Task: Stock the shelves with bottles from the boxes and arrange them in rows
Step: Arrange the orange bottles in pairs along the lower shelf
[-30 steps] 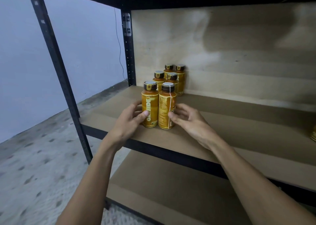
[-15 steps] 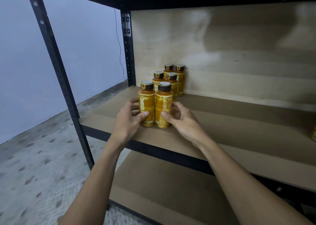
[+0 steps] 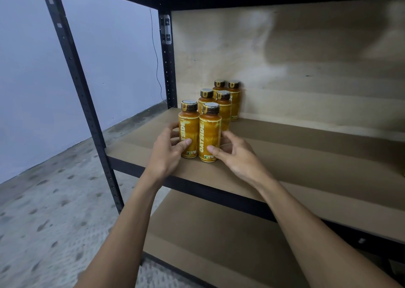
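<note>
Hiding fingertips behind, left hand (image 3: 166,154) grips left bottle (image 3: 189,132), right hand (image 3: 238,157) grips right bottle (image 3: 209,135).

Your bare left forearm reaches in from 7 o'clock and your right from 5 o'clock, meeting near centre. Your left hand (image 3: 167,154) curls round the left front bottle (image 3: 189,130), thumb across its front. Your right hand (image 3: 238,158) wraps the right front bottle (image 3: 210,134) the same way.
</note>
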